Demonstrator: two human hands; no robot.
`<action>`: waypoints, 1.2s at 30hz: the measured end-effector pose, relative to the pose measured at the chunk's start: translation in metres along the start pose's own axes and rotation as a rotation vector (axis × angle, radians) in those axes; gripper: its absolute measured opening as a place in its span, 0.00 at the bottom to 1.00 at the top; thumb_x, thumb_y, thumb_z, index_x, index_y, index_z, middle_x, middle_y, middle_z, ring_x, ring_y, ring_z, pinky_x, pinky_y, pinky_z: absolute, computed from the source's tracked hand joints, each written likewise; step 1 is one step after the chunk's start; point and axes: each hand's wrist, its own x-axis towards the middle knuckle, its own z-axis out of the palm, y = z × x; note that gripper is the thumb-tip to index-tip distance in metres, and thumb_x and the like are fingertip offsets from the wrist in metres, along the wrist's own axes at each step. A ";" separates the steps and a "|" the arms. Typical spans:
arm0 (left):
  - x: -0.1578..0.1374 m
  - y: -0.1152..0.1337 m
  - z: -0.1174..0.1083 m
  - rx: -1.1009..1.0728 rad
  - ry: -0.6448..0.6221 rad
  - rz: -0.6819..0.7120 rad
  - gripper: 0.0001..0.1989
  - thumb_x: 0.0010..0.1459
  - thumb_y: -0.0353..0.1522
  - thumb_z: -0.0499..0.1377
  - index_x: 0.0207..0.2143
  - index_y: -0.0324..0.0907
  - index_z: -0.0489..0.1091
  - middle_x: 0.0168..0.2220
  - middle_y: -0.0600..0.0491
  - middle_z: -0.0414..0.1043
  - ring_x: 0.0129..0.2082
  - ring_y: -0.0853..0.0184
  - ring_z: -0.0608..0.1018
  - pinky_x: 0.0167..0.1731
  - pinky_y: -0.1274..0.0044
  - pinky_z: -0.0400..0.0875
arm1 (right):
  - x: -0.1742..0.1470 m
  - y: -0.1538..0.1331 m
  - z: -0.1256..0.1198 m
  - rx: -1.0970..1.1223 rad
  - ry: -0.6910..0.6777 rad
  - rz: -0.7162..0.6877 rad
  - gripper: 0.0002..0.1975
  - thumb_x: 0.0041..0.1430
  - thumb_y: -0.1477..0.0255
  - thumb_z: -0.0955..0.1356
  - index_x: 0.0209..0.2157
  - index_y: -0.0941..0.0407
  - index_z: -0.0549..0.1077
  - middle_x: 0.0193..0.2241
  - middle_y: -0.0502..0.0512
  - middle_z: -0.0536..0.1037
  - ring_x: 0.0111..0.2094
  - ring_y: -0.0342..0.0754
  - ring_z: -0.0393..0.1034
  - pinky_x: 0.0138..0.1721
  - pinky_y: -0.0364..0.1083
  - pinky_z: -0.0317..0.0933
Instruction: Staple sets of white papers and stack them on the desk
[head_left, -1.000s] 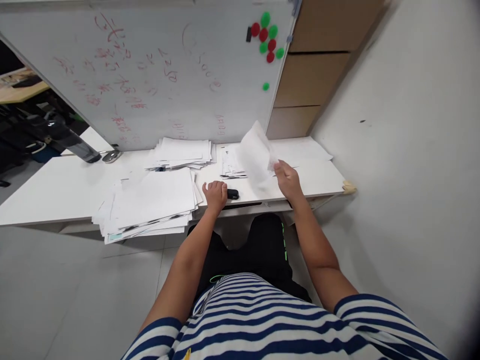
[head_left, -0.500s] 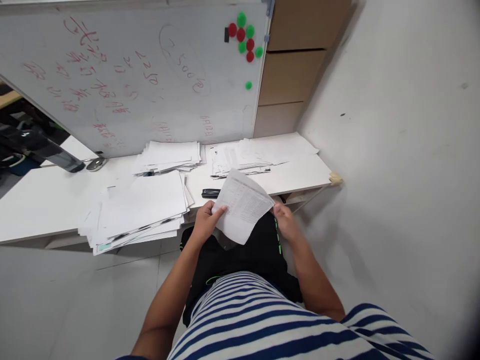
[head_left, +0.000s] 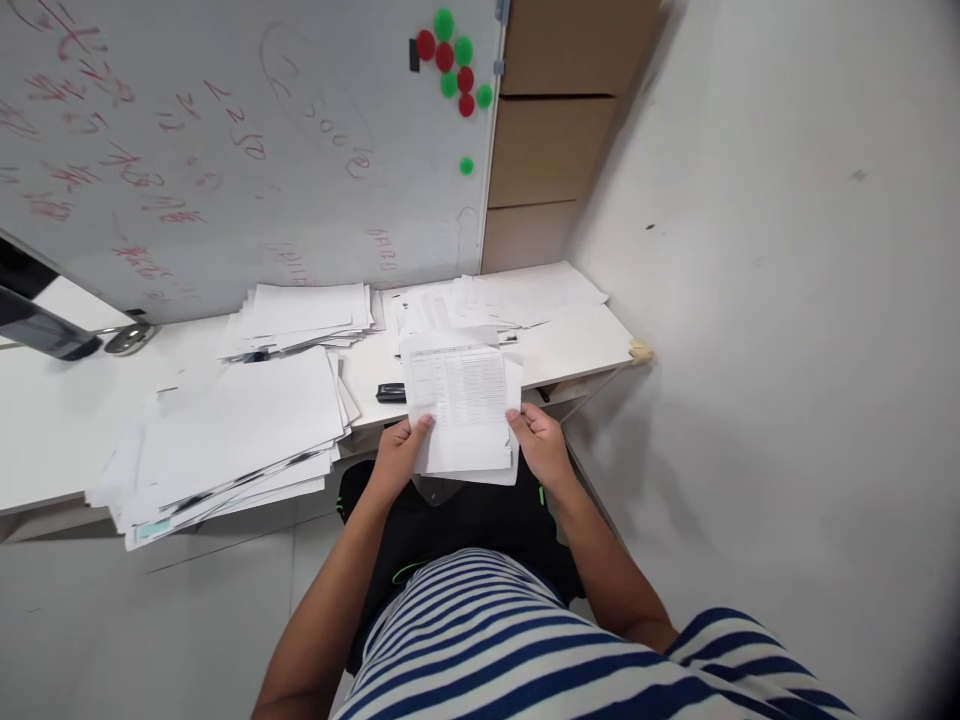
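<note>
A few printed sheets of paper (head_left: 465, 400) are held up over my lap, a table of small print on the front one. My left hand (head_left: 401, 450) pinches their left edge, thumb on top. On the right edge my right hand (head_left: 541, 445) grips them the same way, thumb over the front. The sheets are not quite lined up; another one shows behind at the right and bottom. Just left of them lies a black stapler-like object (head_left: 391, 393) on the desk edge, partly covered by the paper.
On the white desk (head_left: 360, 440) a large stack of paper (head_left: 240, 430) overhangs the front edge at left. Further back are a second stack (head_left: 307, 308) and loose sheets (head_left: 547, 290). A whiteboard (head_left: 315, 220) with magnets stands behind; a wall (head_left: 750, 350) bounds the right.
The papers have turned from tilted to nearly upright, facing me. My right hand has moved in from the corner to the right edge. The view has shifted right.
</note>
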 end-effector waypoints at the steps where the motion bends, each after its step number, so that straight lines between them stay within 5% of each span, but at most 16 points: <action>1: -0.001 0.002 -0.001 -0.004 -0.016 -0.005 0.26 0.54 0.54 0.62 0.36 0.40 0.80 0.37 0.50 0.81 0.36 0.62 0.78 0.37 0.73 0.71 | -0.001 -0.002 -0.001 -0.035 0.006 -0.009 0.17 0.61 0.53 0.68 0.38 0.52 0.77 0.37 0.53 0.83 0.38 0.52 0.76 0.41 0.49 0.69; 7: -0.006 0.011 -0.003 -0.030 -0.063 -0.025 0.26 0.53 0.54 0.62 0.37 0.40 0.81 0.37 0.50 0.81 0.37 0.60 0.79 0.37 0.72 0.72 | -0.008 0.003 0.002 -0.179 0.151 -0.031 0.19 0.60 0.51 0.67 0.29 0.52 0.72 0.25 0.50 0.78 0.27 0.48 0.70 0.28 0.46 0.63; 13: -0.005 0.009 0.001 -0.010 -0.029 0.002 0.24 0.53 0.53 0.63 0.31 0.41 0.80 0.35 0.51 0.81 0.34 0.62 0.78 0.35 0.73 0.72 | -0.010 0.009 0.011 -0.034 0.162 -0.032 0.19 0.62 0.50 0.65 0.36 0.51 0.74 0.34 0.52 0.81 0.36 0.53 0.75 0.38 0.50 0.69; 18: 0.008 0.036 0.010 0.142 0.042 0.149 0.21 0.56 0.51 0.61 0.27 0.42 0.77 0.29 0.53 0.77 0.32 0.62 0.78 0.33 0.73 0.72 | 0.012 -0.022 0.019 -0.022 0.136 -0.118 0.24 0.60 0.51 0.68 0.51 0.50 0.71 0.51 0.58 0.78 0.53 0.56 0.73 0.55 0.53 0.67; 22: 0.031 0.073 0.019 0.159 0.199 0.396 0.17 0.51 0.46 0.67 0.33 0.42 0.76 0.32 0.53 0.77 0.39 0.61 0.79 0.42 0.70 0.74 | 0.037 -0.060 0.028 -0.147 0.250 -0.299 0.26 0.61 0.48 0.66 0.53 0.50 0.69 0.50 0.58 0.77 0.55 0.56 0.71 0.54 0.53 0.68; 28: 0.062 0.101 0.022 0.100 0.161 0.604 0.22 0.51 0.46 0.68 0.41 0.39 0.73 0.41 0.50 0.76 0.46 0.59 0.78 0.48 0.66 0.74 | 0.043 -0.091 0.026 -0.179 0.048 -0.431 0.22 0.60 0.49 0.67 0.49 0.48 0.74 0.49 0.54 0.78 0.57 0.56 0.69 0.57 0.54 0.67; 31: 0.079 0.098 0.027 0.109 0.052 0.592 0.22 0.53 0.47 0.65 0.41 0.38 0.74 0.40 0.50 0.77 0.45 0.58 0.79 0.46 0.66 0.75 | 0.053 -0.080 0.020 -0.137 -0.013 -0.350 0.24 0.56 0.48 0.70 0.47 0.49 0.77 0.48 0.53 0.79 0.55 0.56 0.71 0.57 0.56 0.67; 36: 0.106 0.056 0.062 0.048 -0.044 0.381 0.17 0.56 0.43 0.63 0.40 0.37 0.76 0.42 0.46 0.80 0.45 0.57 0.79 0.48 0.66 0.74 | 0.095 -0.018 0.027 -0.087 0.130 -0.090 0.25 0.56 0.51 0.70 0.43 0.58 0.78 0.40 0.58 0.82 0.48 0.57 0.74 0.52 0.55 0.67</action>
